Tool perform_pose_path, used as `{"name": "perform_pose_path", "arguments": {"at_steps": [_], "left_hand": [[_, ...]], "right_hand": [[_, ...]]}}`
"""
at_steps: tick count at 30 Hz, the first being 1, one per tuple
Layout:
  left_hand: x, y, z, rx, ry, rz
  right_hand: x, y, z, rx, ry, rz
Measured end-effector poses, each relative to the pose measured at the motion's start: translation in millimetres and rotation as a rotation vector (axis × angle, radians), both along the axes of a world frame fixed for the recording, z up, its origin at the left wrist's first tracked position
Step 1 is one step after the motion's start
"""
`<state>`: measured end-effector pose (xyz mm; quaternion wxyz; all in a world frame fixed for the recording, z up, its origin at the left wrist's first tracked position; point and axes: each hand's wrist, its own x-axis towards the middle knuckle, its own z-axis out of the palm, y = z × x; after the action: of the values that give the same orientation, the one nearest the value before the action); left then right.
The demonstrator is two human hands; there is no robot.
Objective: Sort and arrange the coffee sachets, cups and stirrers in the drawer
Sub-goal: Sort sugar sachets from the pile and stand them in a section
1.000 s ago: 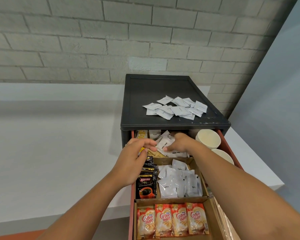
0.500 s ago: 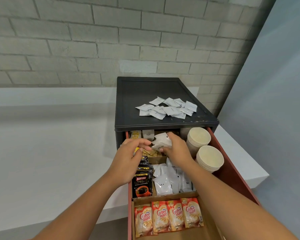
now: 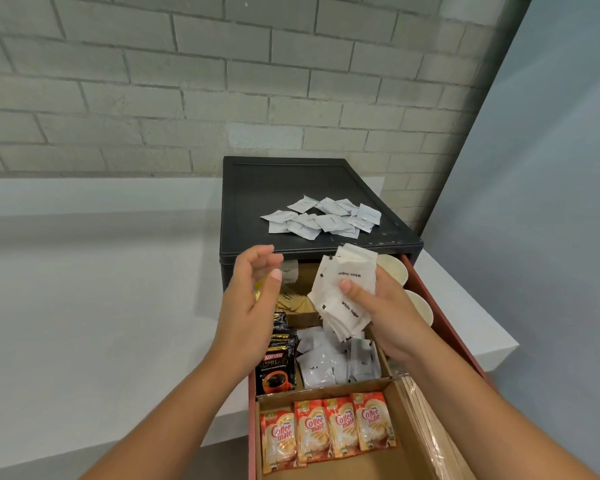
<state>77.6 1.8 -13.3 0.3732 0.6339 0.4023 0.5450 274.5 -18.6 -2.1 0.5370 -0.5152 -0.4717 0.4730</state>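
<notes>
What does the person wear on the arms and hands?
Nothing is worn. The left forearm and the right forearm are bare as far as the picture shows, without sleeves. The left hand and the right hand have no gloves, rings, watch or bracelet. The visible nails are short.

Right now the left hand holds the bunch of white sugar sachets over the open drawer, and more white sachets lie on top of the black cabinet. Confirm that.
Wrong hand. The head view shows the right hand holding the bunch of white sugar sachets over the open drawer; the left hand has none of them. More white sachets do lie on top of the black cabinet.
</notes>
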Motion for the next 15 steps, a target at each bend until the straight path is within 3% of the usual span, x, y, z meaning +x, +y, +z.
{"name": "perform_pose_path", "arguments": {"at_steps": [4,7,11,15], "left_hand": [[14.5,-12.8,6.0,-0.286,-0.19,-0.285],[24.8,-19.4,3.8,-0.48,-0.205,-0.533],[24.8,-17.9,0.3,-0.508,-0.25,-0.453],[17.2,-14.9,-5.0,-0.519,-0.285,-0.394]], "right_hand": [[-4.2,-11.1,7.2,-0.03,0.208,0.125],[-19.1,-14.1,6.4,0.002,0.172,0.15],[-33.3,-14.2,2.8,0.017,-0.079,0.139],[-36.4,-12.2,4.9,0.062,-0.205,0.183]]}}
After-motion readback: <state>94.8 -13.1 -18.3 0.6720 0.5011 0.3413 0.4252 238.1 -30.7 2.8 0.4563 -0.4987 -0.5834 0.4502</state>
